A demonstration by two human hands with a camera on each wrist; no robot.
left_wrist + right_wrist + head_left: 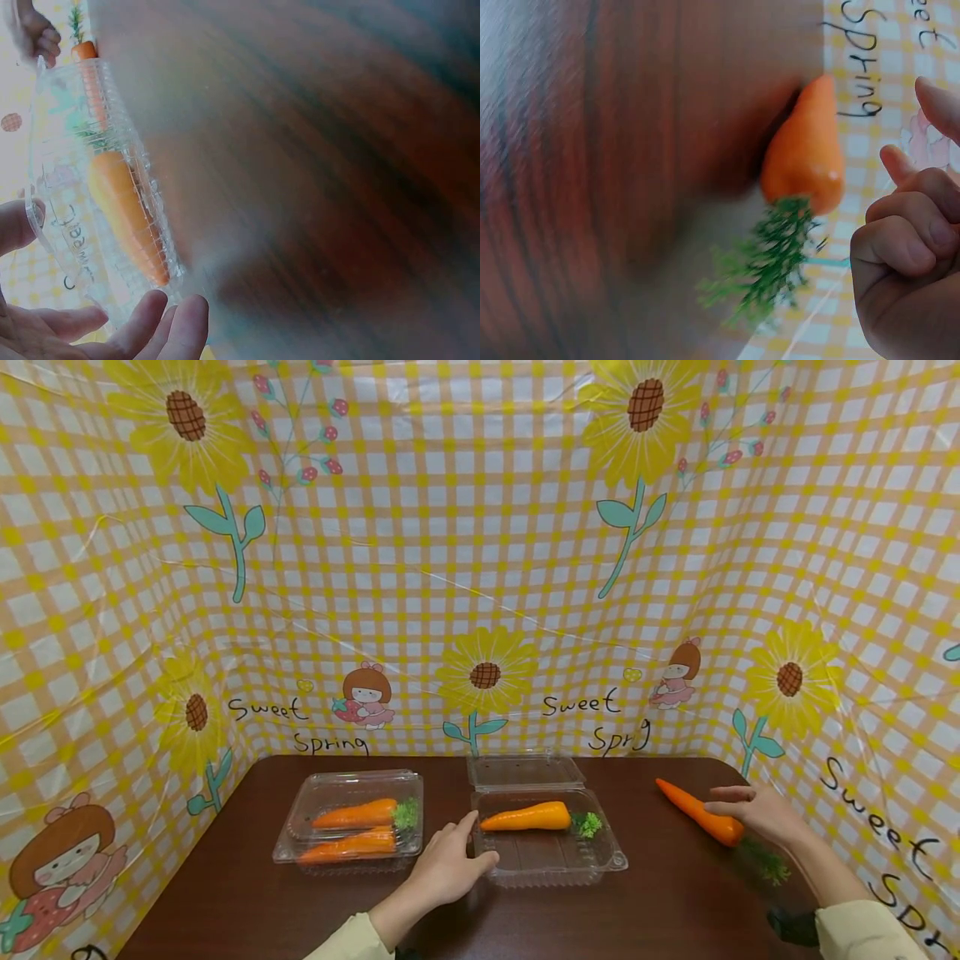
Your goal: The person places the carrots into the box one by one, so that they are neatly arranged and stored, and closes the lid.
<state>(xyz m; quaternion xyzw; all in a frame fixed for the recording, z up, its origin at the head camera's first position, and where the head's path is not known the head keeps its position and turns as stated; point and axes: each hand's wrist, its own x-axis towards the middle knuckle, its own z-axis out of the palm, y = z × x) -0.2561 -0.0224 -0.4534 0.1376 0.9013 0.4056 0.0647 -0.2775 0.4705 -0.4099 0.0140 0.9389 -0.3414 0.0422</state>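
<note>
A clear plastic clamshell box (pixel 540 872) stands in the middle of the table with its lid raised at the back. One orange carrot with a green leafy top (pixel 528 817) lies inside it. My left hand (pixel 447 864) is at the box's left side, fingers extended; whether it touches the wall I cannot tell. Towards the right, my right hand (pixel 765 817) hovers by a loose carrot (pixel 693 808) on the tabletop. Its thumb and index finger reach out and its other fingers are bent (pixel 911 247), with nothing held. Leafy greens (pixel 772 259) sprout from this carrot's thick end.
A second clear box (pixel 348 785), lid down, holds two carrots (pixel 352 846) at the left. The dark brown table (pixel 225 902) is bordered by a yellow checked cloth wall (pixel 420 560) behind and at both sides. A dark object (pixel 792 927) lies beneath the right sleeve.
</note>
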